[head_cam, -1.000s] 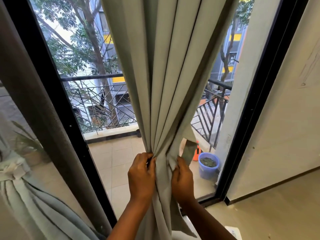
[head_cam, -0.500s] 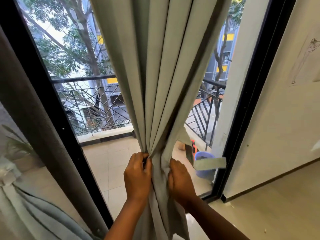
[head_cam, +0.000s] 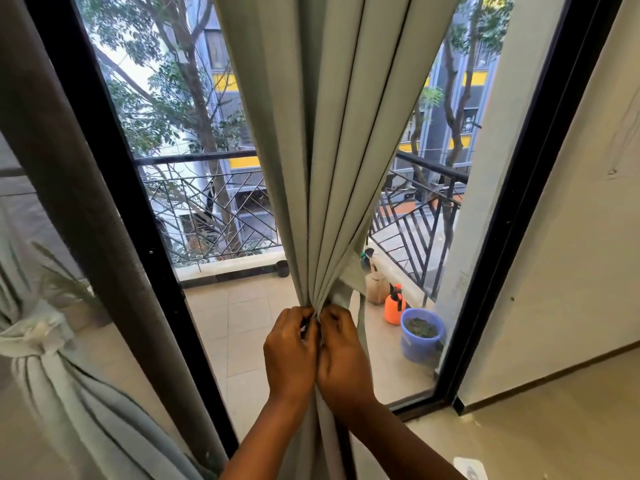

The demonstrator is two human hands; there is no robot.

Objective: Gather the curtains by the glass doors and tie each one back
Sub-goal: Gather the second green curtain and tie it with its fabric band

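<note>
While the curtain at 8 o'clock (head_cam: 38,341) hangs already tied | centre curtain (head_cam: 332,168) gathered, left hand (head_cam: 289,355) and right hand (head_cam: 343,355) pinching it | tie strip (head_cam: 362,327) seemingly unknotted.

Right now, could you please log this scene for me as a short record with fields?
setting: glass door onto a balcony
curtain: pleats gathered to a bunch at the hands
tie strip: hangs loose at the bunch's right, not yet tied
left hand: grips the bunch
right hand: grips the bunch, touching the left
other curtain: far left, already knotted
balcony: blue bucket, orange sprayer
</note>
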